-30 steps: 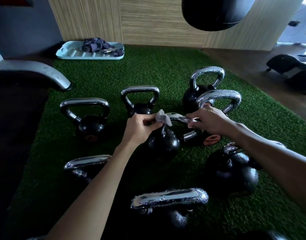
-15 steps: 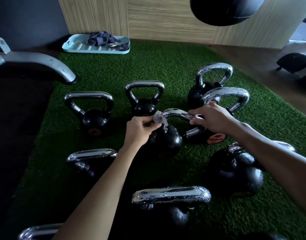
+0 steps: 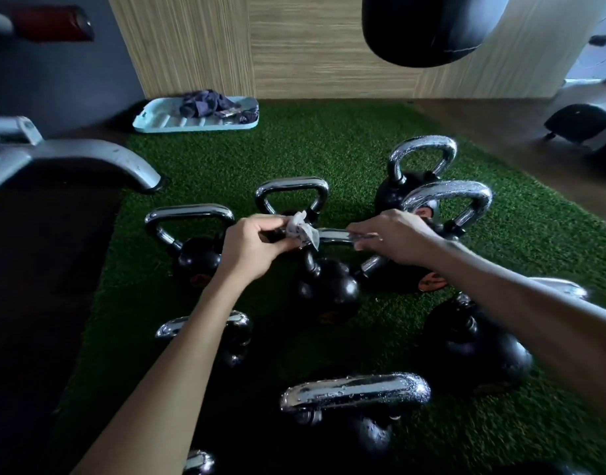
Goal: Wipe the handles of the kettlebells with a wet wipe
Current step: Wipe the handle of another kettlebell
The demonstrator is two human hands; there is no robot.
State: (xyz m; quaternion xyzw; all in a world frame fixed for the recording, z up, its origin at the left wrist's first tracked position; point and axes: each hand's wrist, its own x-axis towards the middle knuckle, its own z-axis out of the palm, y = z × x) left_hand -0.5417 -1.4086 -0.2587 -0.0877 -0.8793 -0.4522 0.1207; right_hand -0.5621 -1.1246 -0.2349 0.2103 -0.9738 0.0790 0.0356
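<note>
"Lying at the far edge of the green turf, what is held by the pale blue tray?"

"A heap of dark cloth is piled in its right half, with a small flat item beside it that is too small to be made out; ribbed flooring is shown in its left half."

"How are the kettlebells to be described?"

"Round black bodies are topped by chromed handles. Droplets are seen on the nearest handle and on the far-right handle, and orange marks are borne low on some bodies."

"Where is the wet wipe found?"

"Whitish-grey and bunched, it is pinched by the left hand against the left end of the handle of the middle kettlebell, a corner being left hanging below the bar."

"And the right hand?"

"Its fingers are curled over the right end of the same handle, so the bar is gripped there. Something thin and shiny is glimpsed at the fingertips; what it is cannot be told. A stretch of chrome is shown between the two hands."
</note>
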